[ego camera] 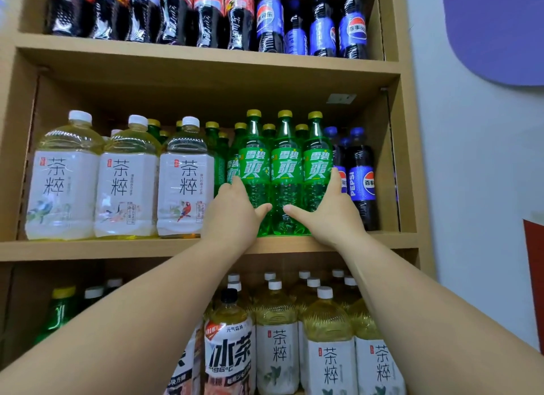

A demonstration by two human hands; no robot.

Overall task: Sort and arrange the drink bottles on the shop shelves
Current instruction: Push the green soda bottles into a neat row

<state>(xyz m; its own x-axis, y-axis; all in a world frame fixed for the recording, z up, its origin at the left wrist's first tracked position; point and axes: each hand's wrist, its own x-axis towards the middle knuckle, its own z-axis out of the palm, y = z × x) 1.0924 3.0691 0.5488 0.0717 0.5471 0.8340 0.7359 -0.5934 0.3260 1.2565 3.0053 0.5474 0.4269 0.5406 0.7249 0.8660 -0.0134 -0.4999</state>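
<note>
Bracketing glossy green plastic bottles (285, 171): left hand (232, 215), right hand (329, 215); fingers (335, 177) straight, pressed flat

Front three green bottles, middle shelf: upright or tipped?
Upright. Bottles stand on the shelf, yellow caps up, left hand and right hand flanking them.

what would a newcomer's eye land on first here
The bright green bottles at the front of the middle shelf, with the left hand and right hand pressed against either side of the front three. Next, the big white-labelled tea bottles to their left and the dark cola bottles lined along the top shelf.
</note>
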